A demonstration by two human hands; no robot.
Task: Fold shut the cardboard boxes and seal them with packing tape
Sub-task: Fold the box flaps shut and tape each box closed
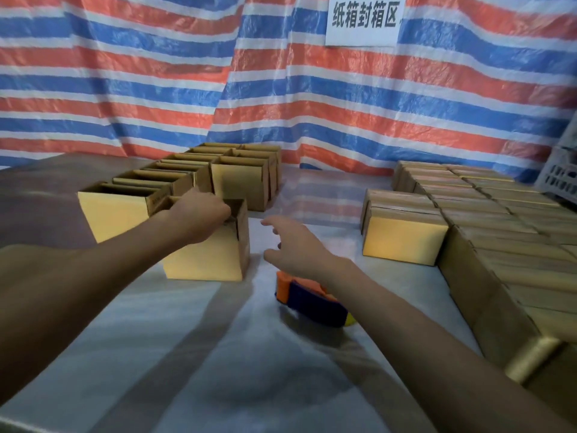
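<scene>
Cardboard fills the far left, where a row of open boxes (187, 170) stands with flaps up. In front of that row stands the box in hand (206, 257), top open. The left grip (199, 214) (a bare hand) curls over its upper rim, fingers hooked on a flap inside.

Just right of it the right grip (293, 245) hovers with fingers spread, holding nothing, near the box's right wall but apart from it. The box therefore lies left of and slightly beyond this grip, so a short reach leftward should bring it onto the flaps.

Beneath the right wrist the tape dispenser (312, 301) (orange and dark blue) lies on the worktop (218, 370), its long axis running far-left to near-right, well nearer the right grip than the left. Farther right, sealed boxes (402, 242) sit packed in rows.

The worktop is pale grey and glossy. Behind it hangs a red, white and blue striped tarpaulin (125, 89) with a white sign (365, 20), and a grey crate (559, 176) shows at the right edge.
</scene>
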